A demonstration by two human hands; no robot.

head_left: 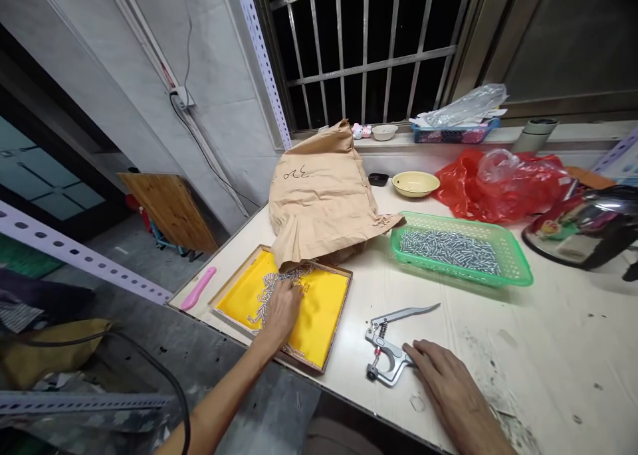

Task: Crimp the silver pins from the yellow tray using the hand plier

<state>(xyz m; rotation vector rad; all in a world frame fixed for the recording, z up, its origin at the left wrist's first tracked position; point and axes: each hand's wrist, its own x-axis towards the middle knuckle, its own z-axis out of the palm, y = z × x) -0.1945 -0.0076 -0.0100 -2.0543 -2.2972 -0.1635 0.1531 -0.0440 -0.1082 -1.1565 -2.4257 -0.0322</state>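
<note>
My left hand (284,307) reaches into a shallow tray with a yellow bottom (319,315). Its fingers are bent together over a spread of small silvery metal pieces (269,289); what lies between the fingertips is hidden. On the tabletop, my right hand (446,382) lies flat with fingers stretched out. Its fingertips touch or cover the lower handle end of silver hand-press pliers (391,359), whose jaws face left and whose upper lever stands spread. A large brown paper bag (323,196) overhangs the tray's far edge.
A green basket (516,262) holds many small metal pieces. Behind it are a yellow bowl (415,184) and red plastic bags (463,182); a shiny kettle (588,222) stands at right. A pink plastic tool (198,289) lies near the table's left edge.
</note>
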